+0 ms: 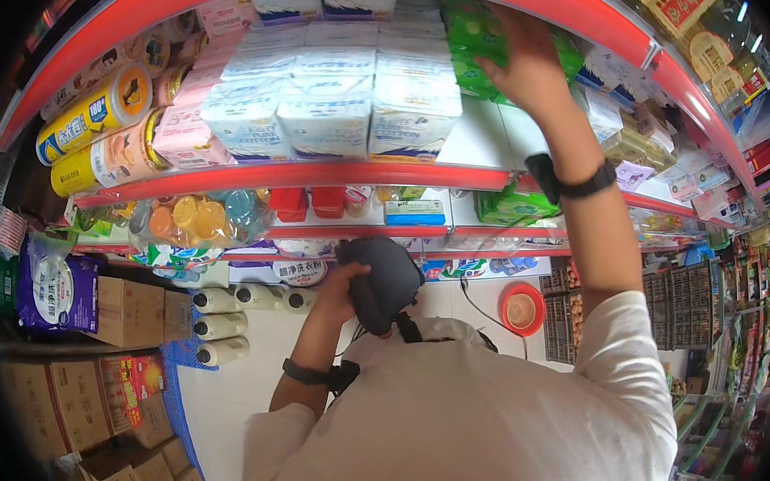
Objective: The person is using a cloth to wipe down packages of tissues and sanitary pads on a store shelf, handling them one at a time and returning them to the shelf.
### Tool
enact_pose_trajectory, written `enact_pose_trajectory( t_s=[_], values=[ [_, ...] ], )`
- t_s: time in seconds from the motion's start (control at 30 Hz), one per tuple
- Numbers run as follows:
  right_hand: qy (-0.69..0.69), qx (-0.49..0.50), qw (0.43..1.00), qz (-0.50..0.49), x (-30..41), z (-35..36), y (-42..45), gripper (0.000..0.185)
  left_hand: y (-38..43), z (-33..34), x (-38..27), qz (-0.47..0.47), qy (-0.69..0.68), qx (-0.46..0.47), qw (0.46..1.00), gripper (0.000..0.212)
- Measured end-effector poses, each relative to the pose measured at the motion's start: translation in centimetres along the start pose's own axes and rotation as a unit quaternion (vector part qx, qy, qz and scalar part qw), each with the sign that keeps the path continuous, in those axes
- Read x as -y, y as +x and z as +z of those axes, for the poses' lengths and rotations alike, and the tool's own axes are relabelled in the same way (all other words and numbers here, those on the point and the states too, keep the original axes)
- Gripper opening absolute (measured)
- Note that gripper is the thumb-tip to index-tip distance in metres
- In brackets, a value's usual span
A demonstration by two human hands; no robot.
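My right hand (529, 70) reaches into the upper shelf, over the green plastic-wrapped packs (471, 37). The thumb is spread against the packs; the other fingers are blurred under the red edge, so a grip cannot be made out. To the left of that hand stand stacked white and blue tissue packs (324, 120), with a bare strip of white shelf board (478, 135) in front of the green ones. Low at my chest, my left hand (340, 291) holds a dark grey fabric item (385, 281), perhaps a pouch or cap. Both wrists wear black bands.
Red shelf edges (298, 175) curve across in front. Canister rolls (97, 114) lie at the left. Below are bagged colourful cups (200, 218), pale bottles (221, 326) and cardboard boxes (129, 308). A red basin (521, 310) is on the floor near black crates (668, 310).
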State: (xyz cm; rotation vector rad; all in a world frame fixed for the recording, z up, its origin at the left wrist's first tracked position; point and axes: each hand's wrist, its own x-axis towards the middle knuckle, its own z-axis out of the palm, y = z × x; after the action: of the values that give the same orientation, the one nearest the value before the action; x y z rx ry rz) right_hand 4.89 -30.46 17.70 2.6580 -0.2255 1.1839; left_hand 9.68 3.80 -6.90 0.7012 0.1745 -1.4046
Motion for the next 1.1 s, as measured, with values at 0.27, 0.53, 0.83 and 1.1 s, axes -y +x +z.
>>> enact_pose_trajectory(
  t_s=[0.27,0.53,0.83,1.1],
  values=[
    [-0.147,0.065,0.985,0.062,-0.2,3.4,2.1,0.079,0.1,-4.6,-0.7,0.025,0.055,0.064,0.996,0.053],
    [0.008,-0.030,0.998,0.056,3.4,-3.8,-1.8,0.073,0.8,-2.8,-2.6,-0.019,0.057,0.122,0.991,0.052],
    [0.053,-0.083,0.986,0.136,12.1,-9.4,-20.3,0.082,2.7,6.2,-1.1,-0.085,-0.027,0.268,0.959,0.068],
    [0.262,0.002,0.939,0.222,12.6,-14.4,-27.3,0.079,4.2,16.1,3.5,-0.056,0.025,0.398,0.915,0.074]
  ],
)
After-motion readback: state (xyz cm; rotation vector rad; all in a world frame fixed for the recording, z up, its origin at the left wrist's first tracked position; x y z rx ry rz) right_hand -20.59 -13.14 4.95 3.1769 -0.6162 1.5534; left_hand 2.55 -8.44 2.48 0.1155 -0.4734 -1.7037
